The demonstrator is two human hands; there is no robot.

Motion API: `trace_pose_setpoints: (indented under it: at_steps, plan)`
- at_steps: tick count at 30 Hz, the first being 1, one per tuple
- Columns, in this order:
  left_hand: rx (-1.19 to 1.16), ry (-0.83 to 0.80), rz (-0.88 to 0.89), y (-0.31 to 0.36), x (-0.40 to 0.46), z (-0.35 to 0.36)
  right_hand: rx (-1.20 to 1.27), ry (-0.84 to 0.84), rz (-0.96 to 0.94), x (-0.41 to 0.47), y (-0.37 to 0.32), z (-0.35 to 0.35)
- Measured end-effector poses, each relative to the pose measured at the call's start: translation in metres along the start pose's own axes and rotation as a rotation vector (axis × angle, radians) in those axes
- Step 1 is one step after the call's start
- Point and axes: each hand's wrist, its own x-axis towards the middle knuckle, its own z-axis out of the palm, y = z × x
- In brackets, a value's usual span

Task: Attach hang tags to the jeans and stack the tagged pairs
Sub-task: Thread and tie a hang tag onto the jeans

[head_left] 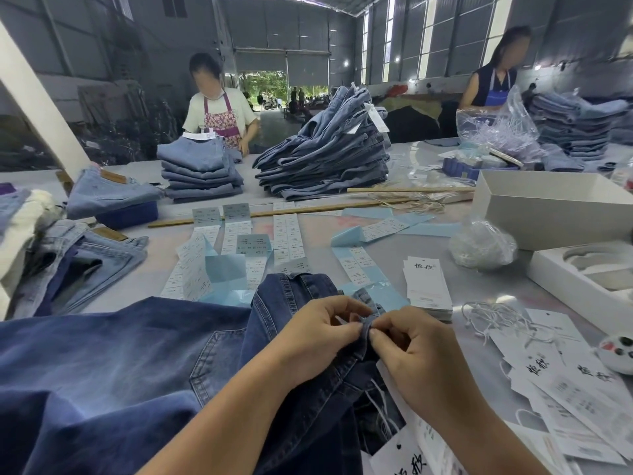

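Dark jeans point(113, 378) spread at table's point(428, 173) near edge; belt loop point(367, 325) pinched by left hand point(318, 341) and right hand point(421, 358).

— Where do your hands sit relative to the jeans point(120, 371)?
— Your left hand point(318, 332) and right hand point(416, 351) meet on the waistband at their right end, each pinching the belt loop point(366, 326).
— And the hang tags?
— You have the loose hang tags point(561, 382) right of the jeans, with the tag strings point(493, 315) on them and the tag stack point(426, 286) behind.
— What lies beyond the jeans?
— The sticker strips point(260, 241) lie just behind them on the table point(404, 255); farther back stands the tall jeans pile point(329, 159). You find the open box point(555, 207) behind and right.
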Motion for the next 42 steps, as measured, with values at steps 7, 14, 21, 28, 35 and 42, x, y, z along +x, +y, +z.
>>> trace_pose_setpoints:
  at_steps: [7, 14, 21, 28, 35, 42]
  plan:
    - [0.031, 0.039, 0.03, -0.003, 0.0, -0.001, -0.036, -0.007, -0.016, 0.002, 0.0, 0.001]
    - [-0.152, 0.006, 0.015, -0.004, 0.0, -0.005, -0.03, 0.019, -0.049, 0.003, 0.0, 0.001]
    - [-0.219, -0.015, 0.009, -0.002, -0.002, -0.005, -0.027, 0.027, -0.088, 0.001, 0.001, 0.004]
    - [-0.145, -0.032, 0.031, -0.003, 0.0, -0.003, -0.096, 0.01, -0.14, -0.003, -0.002, 0.004]
    - [-0.021, 0.08, 0.056, -0.003, -0.003, -0.002, -0.04, 0.001, -0.083, -0.002, -0.008, 0.004]
    - [-0.442, 0.245, 0.018, 0.002, -0.003, -0.006, 0.337, 0.032, 0.25, 0.003, -0.012, -0.011]
